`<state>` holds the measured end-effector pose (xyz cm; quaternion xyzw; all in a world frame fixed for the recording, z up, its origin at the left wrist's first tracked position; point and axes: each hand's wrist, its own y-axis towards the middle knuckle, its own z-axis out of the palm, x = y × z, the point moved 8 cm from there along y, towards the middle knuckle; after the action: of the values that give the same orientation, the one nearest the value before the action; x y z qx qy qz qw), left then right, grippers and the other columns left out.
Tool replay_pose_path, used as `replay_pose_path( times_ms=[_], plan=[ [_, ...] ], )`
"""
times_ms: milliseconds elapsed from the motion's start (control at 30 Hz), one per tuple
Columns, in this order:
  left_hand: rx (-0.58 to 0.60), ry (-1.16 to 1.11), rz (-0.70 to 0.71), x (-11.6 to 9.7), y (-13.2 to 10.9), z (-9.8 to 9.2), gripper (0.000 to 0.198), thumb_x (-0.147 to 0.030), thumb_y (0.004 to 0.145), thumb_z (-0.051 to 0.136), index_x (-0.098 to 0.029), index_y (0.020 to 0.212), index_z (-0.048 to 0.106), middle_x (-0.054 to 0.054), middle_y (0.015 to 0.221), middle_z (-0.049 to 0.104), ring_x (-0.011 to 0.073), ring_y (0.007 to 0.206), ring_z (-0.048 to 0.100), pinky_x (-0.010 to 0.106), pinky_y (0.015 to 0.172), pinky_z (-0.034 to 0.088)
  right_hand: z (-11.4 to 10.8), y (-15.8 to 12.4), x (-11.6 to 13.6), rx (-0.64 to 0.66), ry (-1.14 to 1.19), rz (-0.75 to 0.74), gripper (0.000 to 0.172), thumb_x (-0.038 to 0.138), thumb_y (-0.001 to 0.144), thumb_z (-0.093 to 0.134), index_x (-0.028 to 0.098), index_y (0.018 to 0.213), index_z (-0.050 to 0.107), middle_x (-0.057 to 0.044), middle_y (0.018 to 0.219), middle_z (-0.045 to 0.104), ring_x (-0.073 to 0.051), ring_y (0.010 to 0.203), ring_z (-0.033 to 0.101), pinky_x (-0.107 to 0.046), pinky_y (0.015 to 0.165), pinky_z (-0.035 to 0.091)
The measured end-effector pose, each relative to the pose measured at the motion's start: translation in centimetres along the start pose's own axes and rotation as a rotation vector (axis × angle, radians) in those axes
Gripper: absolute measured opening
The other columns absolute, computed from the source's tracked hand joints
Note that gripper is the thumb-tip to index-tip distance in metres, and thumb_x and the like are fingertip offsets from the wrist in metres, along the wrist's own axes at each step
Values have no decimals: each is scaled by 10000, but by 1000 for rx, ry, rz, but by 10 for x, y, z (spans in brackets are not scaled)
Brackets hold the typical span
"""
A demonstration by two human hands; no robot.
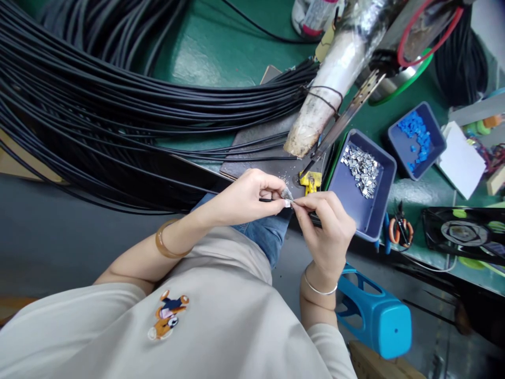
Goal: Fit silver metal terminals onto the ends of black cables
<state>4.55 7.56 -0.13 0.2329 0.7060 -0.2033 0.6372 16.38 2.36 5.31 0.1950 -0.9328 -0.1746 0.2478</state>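
Note:
My left hand (256, 196) is closed round a black cable (201, 188) near its end, with white tape or a cot on the fingertips. The fingers of my right hand (325, 216) pinch at the cable's tip, just right of the left thumb; what lies between them is too small to make out. Both hands meet in front of my lap at the bench edge. Just beyond them sits a yellow tool part (311, 181) with whitish crumbs scattered beside it. A purple-blue tray (357, 210) of small silvery metal pieces (362, 171) stands right of my right hand.
Coiled black cables (158, 89) spread across the left and back. A wrapped white machine arm (331, 89) slants over the bench. To the right are a bin of blue pieces (416, 137), orange-handled cutters (400, 229) and a black fan (463, 231). A blue stool (379, 316) stands below.

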Motion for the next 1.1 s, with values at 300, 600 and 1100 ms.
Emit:
replay_pose_path(
  times_ms=[300,600,1100],
  plan=[
    [-176,196,81,-11,-6,1,197,-136,790,588,-141,603,525,-69,541,329,60,541,254,215,493,219,13,0,3,53,-237,-22,54,189,963,542,205,913,530,-37,870,637,-138,801,623,-250,683,453],
    [-126,-184,-72,-1,-5,-2,124,-184,826,618,-111,726,612,-17,597,553,44,503,398,173,470,310,-37,-25,-22,-401,98,402,53,254,933,613,213,903,624,32,725,651,-86,499,593,-233,466,433],
    [-74,-100,-11,-3,-8,2,124,-199,846,607,-107,768,633,-13,620,534,54,536,439,181,512,358,-6,-11,-5,-121,62,202,37,255,912,654,248,918,690,59,668,617,-55,491,482,-203,482,373]
  ],
)
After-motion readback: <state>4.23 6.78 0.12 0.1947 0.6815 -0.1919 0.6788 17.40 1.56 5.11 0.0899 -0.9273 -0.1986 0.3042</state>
